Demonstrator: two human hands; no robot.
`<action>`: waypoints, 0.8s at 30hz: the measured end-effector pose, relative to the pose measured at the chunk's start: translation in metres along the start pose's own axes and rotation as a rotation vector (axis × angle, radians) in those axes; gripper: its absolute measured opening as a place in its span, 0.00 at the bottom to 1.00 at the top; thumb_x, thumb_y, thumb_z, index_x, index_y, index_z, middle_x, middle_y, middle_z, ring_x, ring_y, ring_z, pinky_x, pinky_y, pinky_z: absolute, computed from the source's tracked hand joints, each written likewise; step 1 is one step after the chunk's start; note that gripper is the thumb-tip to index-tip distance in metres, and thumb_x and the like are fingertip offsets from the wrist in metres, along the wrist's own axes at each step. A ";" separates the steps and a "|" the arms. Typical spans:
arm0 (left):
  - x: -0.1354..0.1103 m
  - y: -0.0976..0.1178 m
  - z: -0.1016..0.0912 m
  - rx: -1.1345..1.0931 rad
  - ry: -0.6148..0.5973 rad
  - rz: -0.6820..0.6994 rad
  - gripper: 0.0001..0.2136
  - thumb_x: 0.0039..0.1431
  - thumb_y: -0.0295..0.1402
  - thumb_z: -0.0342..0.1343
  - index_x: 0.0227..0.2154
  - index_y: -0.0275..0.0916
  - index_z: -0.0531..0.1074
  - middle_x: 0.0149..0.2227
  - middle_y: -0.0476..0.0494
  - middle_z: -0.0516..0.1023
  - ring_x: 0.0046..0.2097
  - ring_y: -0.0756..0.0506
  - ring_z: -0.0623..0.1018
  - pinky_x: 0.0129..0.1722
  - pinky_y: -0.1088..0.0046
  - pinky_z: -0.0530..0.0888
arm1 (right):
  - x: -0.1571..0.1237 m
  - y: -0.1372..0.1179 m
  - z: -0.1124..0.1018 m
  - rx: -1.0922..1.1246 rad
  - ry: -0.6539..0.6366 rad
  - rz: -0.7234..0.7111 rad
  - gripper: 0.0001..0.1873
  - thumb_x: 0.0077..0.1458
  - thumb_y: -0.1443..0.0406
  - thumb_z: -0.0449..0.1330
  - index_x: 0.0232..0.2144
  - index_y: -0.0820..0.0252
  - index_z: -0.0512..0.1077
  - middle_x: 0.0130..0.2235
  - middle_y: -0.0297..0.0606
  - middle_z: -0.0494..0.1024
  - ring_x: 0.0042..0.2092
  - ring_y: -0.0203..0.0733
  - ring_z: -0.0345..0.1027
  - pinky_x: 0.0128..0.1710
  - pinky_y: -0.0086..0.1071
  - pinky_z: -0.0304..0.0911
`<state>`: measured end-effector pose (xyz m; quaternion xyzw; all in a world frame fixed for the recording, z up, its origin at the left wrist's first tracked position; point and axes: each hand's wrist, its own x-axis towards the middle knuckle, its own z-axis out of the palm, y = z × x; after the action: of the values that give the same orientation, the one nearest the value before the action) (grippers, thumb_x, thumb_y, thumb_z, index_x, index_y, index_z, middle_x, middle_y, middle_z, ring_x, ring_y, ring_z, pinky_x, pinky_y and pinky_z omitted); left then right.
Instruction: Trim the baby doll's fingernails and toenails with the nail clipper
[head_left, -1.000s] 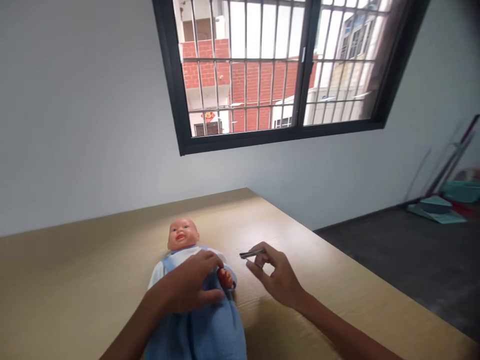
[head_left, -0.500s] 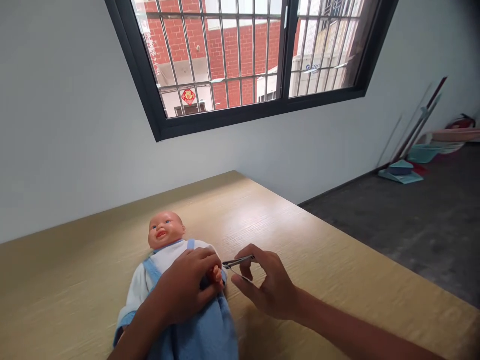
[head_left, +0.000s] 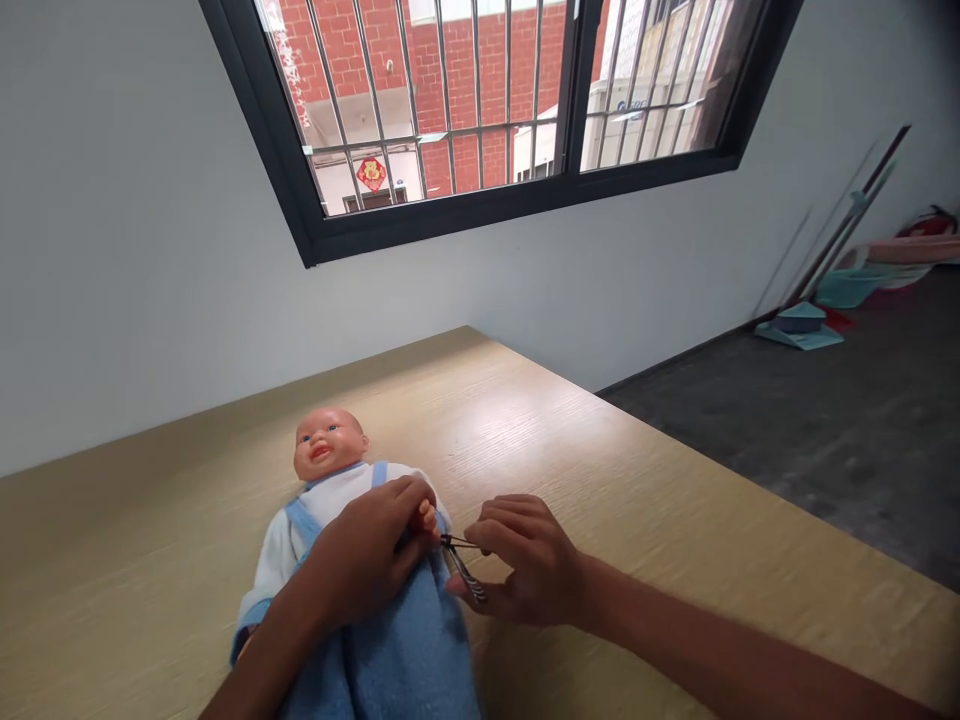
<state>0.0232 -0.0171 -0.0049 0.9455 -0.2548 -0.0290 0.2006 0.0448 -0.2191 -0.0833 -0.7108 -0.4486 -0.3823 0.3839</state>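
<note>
The right hand (head_left: 525,560) has a narrow pinch grip on nail clippers (head_left: 463,570), their long axis slanting far and left, tips at the doll's hand (head_left: 426,517). The left hand (head_left: 367,560) wraps that hand closely; whether the tips touch its fingers is hard to tell.
</note>
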 end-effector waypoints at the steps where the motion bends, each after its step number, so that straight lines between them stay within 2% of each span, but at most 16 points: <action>1: -0.001 0.000 0.000 -0.012 0.004 -0.010 0.03 0.63 0.29 0.51 0.38 0.42 0.66 0.36 0.50 0.73 0.36 0.46 0.70 0.34 0.71 0.64 | 0.000 -0.001 0.001 -0.004 0.010 0.014 0.19 0.63 0.50 0.58 0.29 0.58 0.66 0.21 0.29 0.70 0.22 0.34 0.63 0.25 0.30 0.55; 7: -0.001 0.000 -0.001 -0.058 -0.014 -0.038 0.02 0.62 0.28 0.51 0.36 0.41 0.65 0.35 0.51 0.73 0.35 0.47 0.70 0.34 0.72 0.63 | 0.002 -0.009 0.003 -0.005 0.023 0.136 0.19 0.63 0.49 0.58 0.34 0.58 0.68 0.24 0.29 0.72 0.23 0.33 0.66 0.27 0.28 0.59; 14: 0.000 0.000 0.001 -0.023 -0.016 -0.071 0.02 0.63 0.29 0.50 0.37 0.42 0.66 0.36 0.49 0.74 0.36 0.46 0.71 0.34 0.71 0.64 | 0.001 -0.015 0.005 -0.007 0.003 0.176 0.19 0.64 0.49 0.57 0.32 0.57 0.67 0.24 0.29 0.72 0.23 0.33 0.66 0.27 0.29 0.59; 20: 0.001 0.002 -0.001 -0.002 -0.014 -0.068 0.02 0.63 0.30 0.49 0.34 0.41 0.63 0.36 0.49 0.73 0.36 0.45 0.70 0.33 0.72 0.63 | 0.001 -0.023 0.004 0.002 -0.042 0.194 0.12 0.68 0.59 0.53 0.32 0.57 0.64 0.24 0.29 0.70 0.23 0.33 0.64 0.27 0.28 0.58; 24: 0.000 0.002 0.000 0.010 -0.011 -0.054 0.02 0.63 0.29 0.49 0.34 0.41 0.64 0.35 0.49 0.73 0.36 0.45 0.70 0.33 0.71 0.63 | 0.004 -0.025 0.003 0.010 -0.080 0.224 0.11 0.67 0.56 0.53 0.36 0.57 0.64 0.24 0.28 0.69 0.23 0.33 0.64 0.27 0.28 0.58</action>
<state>0.0218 -0.0190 -0.0039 0.9529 -0.2305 -0.0383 0.1934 0.0229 -0.2073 -0.0759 -0.7692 -0.3834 -0.3061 0.4094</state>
